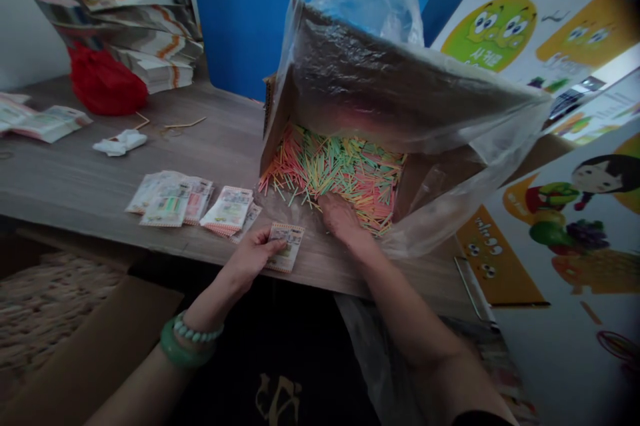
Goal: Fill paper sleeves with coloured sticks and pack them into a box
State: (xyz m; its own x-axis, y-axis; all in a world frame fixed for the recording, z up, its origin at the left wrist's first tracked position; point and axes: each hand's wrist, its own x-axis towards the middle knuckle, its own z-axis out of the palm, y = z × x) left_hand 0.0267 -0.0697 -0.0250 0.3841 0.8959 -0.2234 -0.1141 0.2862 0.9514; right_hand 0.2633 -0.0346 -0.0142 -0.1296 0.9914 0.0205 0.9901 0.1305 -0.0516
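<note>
Between its thumb and fingers, my left hand (257, 249) pinches a small printed packet (287, 254) near the table's front edge. My right hand (340, 215) reaches into the near edge of a heap of thin pink, green and yellow sticks (345, 169); its fingertips are partly hidden among them. The sticks lie in a tilted box lined with clear plastic (415, 106). Just left of my left hand lies a small stack of printed packets (229, 208). Farther left, more packets (167, 201) overlap on the table, some with green or pink contents showing.
A red bag (107, 83) and piled flat cartons (155, 46) stand at the back left. A crumpled white tissue (120, 143) lies before them. Printed boards (575, 213) rise at the right; an open carton (110, 346) of pale pieces sits below the table.
</note>
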